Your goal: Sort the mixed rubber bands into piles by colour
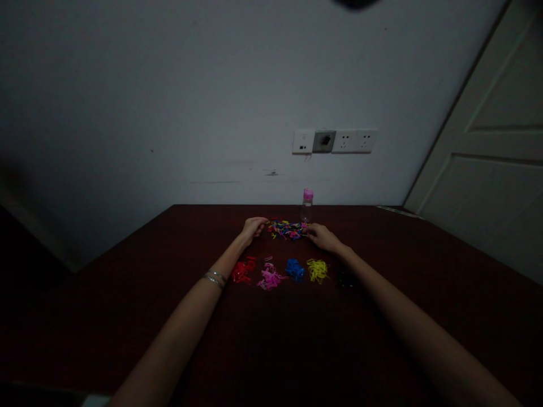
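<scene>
A mixed pile of coloured paper clips (287, 229) lies toward the back of the dark table. At the pile's left edge is my left hand (253, 226), thumb and fingers pinched together. My right hand (321, 235) is closed the same way at the right edge. Whatever either set of fingertips holds is too small and dim to make out. Nearer to me, sorted by colour, lie red paper clips (241, 272), pink paper clips (270, 278), blue paper clips (294, 270) and yellow paper clips (317, 271). A black heap (347, 278) sits partly behind my right forearm.
Behind the pile stands a clear bottle with a pink cap (307, 194). The dark red-brown table (271, 345) meets a pale wall with a row of sockets (333, 141). A panelled door (492, 124) is at the right. The light is dim.
</scene>
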Demonstrator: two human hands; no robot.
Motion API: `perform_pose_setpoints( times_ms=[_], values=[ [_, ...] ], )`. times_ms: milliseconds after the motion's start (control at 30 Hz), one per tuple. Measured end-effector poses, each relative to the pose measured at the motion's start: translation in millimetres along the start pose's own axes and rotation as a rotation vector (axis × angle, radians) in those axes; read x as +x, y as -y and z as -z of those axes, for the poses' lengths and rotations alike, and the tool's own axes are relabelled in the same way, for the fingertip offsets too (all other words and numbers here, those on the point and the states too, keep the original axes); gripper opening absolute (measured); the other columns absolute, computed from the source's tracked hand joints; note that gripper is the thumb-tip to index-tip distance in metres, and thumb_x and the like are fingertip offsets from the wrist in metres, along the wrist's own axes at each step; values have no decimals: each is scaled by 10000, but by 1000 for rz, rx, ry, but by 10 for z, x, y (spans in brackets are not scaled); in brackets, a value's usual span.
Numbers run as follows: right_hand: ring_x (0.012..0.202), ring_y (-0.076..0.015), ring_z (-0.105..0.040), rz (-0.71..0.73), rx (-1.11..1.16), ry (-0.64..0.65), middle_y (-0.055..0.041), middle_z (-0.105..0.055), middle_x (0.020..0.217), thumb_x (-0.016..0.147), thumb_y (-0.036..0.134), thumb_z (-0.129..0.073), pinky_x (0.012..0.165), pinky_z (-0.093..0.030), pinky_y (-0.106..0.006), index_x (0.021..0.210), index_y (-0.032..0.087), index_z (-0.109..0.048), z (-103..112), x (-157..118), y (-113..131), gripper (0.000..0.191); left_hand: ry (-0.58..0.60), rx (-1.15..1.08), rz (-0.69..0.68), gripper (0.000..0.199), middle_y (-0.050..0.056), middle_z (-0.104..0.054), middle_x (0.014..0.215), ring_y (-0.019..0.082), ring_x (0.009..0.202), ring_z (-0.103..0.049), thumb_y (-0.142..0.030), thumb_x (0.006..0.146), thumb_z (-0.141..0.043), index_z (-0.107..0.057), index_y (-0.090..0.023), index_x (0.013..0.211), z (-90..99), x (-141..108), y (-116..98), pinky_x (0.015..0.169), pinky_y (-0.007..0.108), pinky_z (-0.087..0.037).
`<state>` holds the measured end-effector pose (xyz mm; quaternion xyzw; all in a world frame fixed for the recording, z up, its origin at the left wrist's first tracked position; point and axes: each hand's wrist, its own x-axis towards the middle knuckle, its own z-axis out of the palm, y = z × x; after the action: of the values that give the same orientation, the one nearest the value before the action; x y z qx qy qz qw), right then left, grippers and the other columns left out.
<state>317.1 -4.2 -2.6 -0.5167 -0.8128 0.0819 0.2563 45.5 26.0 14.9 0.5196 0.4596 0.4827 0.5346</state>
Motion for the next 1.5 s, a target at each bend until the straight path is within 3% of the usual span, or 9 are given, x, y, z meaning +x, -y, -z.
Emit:
perform_pose_setpoints(
  times_ms=[267, 433, 533, 867, 967, 1133, 1200, 1333, 1500],
  values=[
    [891, -176, -583, -4, 217, -103, -72, -640, 981, 756, 164, -484, 814, -445, -308, 970, 164, -632, 21, -37, 11, 260, 25, 19, -22, 214, -52, -422, 469, 13, 323, -264, -251, 673, -570, -600, -110, 831, 8, -17, -55, 346, 173, -112],
    [560, -110, -544, -190, 533, -88, -28, -618, 718, 698, 167, -520, 471, -492, -224, 995, 143, -607, 41, -116, 46, 310, 35, 45, -16, 227, -46, -433, 499, 13, 333, -282, -247, 667, -573, -597, -116, 851, 8, -3, -53, 343, 165, -123],
    [529, -95, -523, -257, 704, -95, -7, -582, 646, 654, 154, -563, 403, -476, -189, 916, 138, -606, 23, -147, 53, 266, 60, 61, -1, 223, -45, -429, 509, 15, 342, -292, -239, 663, -568, -596, -120, 849, 1, -3, -41, 343, 160, -130],
    [605, -109, -579, -313, 867, -90, -11, -600, 657, 636, 135, -615, 445, -487, -181, 853, 147, -605, 140, -207, 230, 218, 87, 155, -20, 223, -39, -458, 510, 23, 357, -304, -253, 665, -589, -624, -127, 845, -73, -64, -124, 354, 168, -142],
    [643, -122, -595, -280, 910, -70, -18, -617, 680, 636, 155, -631, 487, -498, -197, 893, 149, -606, 197, -192, 304, 259, 212, 293, -50, 261, -26, -483, 487, 33, 379, -323, -280, 645, -636, -653, -111, 843, -227, -160, -244, 372, 175, -169],
    [672, -131, -600, -234, 977, -20, -34, -638, 717, 626, 190, -648, 527, -497, -214, 934, 150, -600, 240, -176, 437, 315, 536, 400, -152, 298, 12, -562, 574, 60, 471, -415, -278, 630, -665, -672, -118, 882, -571, -358, -380, 439, 187, -260],
    [665, -127, -597, -222, 1003, 1, -34, -639, 729, 617, 193, -650, 536, -496, -219, 940, 149, -597, 252, -183, 498, 330, 593, 435, -186, 272, 4, -555, 566, 62, 484, -422, -270, 646, -650, -674, -117, 870, -679, -415, -401, 456, 189, -273],
    [667, -125, -596, -210, 998, 0, -38, -642, 750, 618, 201, -647, 556, -497, -228, 941, 147, -595, 280, -198, 581, 332, 569, 505, -226, 187, -21, -503, 487, 53, 447, -381, -226, 685, -606, -681, -97, 797, -778, -472, -435, 451, 188, -255],
    [695, -138, -606, -222, 975, -13, -42, -644, 751, 625, 205, -650, 572, -505, -239, 945, 147, -584, 294, -191, 554, 332, 523, 492, -233, 167, -16, -517, 498, 52, 442, -375, -208, 673, -617, -681, -92, 774, -767, -487, -472, 448, 188, -260]
  ],
)
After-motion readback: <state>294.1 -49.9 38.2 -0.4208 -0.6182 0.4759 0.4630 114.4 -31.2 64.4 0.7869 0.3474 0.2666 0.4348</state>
